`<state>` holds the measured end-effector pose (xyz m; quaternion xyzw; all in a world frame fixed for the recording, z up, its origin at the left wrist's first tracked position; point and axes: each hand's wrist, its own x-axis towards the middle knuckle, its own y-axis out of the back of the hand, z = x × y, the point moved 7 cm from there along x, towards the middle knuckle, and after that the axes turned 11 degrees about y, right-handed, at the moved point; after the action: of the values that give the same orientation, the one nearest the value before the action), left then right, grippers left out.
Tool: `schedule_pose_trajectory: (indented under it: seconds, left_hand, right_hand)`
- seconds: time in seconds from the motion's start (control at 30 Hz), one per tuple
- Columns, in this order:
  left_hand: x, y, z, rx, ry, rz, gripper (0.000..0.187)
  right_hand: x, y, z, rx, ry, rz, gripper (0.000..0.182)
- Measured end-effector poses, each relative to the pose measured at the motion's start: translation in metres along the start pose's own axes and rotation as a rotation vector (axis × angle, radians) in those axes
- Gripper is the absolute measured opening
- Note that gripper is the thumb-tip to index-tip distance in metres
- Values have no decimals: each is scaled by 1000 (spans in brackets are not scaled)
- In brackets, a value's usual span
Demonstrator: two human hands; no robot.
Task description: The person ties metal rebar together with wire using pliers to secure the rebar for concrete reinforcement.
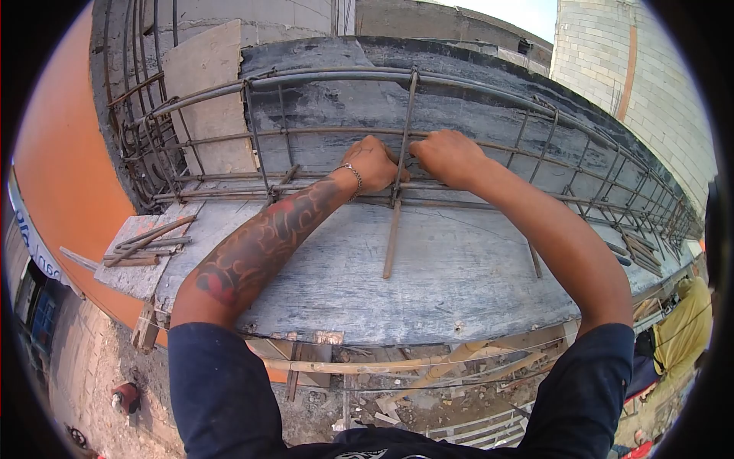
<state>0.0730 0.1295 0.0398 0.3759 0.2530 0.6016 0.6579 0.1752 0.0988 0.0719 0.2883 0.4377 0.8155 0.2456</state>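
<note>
A long cage of steel rebar (329, 75) with square stirrups runs across the view above a grey board (344, 283). My left hand (371, 164) is closed just left of an upright stirrup (410, 99), by the cage's middle bar. On the stirrup's other side my right hand (449, 158) is curled into a fist, its knuckles close to the same bar. Whatever the fingers of either hand pinch is hidden behind them. Below the hands, a short rebar rod (392, 241) sticks out toward me over the board.
Loose rebar pieces (149, 243) lie at the board's left end, and more short rods (641, 252) at the right. A dark formwork panel (329, 111) stands behind the cage. Beyond the board's front edge, the ground (382, 405) lies far below, with bamboo poles (428, 361) between.
</note>
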Motion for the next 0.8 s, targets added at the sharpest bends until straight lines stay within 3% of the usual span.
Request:
schedule_pose_trajectory:
  seconds: [0.17,0.4,0.5,0.7,0.77,0.8]
  left_hand:
    - [1,-1,-1,-1,-4,-18,34]
    - [3,-1,-2,-6,-17,-5,35]
    - [0,-1,-1,-4,-25,-9,35]
    - [8,-3,-2,-4,-44,4,34]
    - [7,-3,-1,2,-44,-10,35]
    - [6,-3,-1,-5,-37,-8,35]
  right_hand:
    - [3,-4,-1,-17,-10,-82,11]
    - [8,-6,-1,-36,-43,-29,10]
    - [10,-11,7,89,-105,-106,11]
    - [14,-37,27,629,-203,-232,8]
    - [6,-47,28,1010,-369,-233,13]
    - [4,-48,28,1012,-374,-233,13]
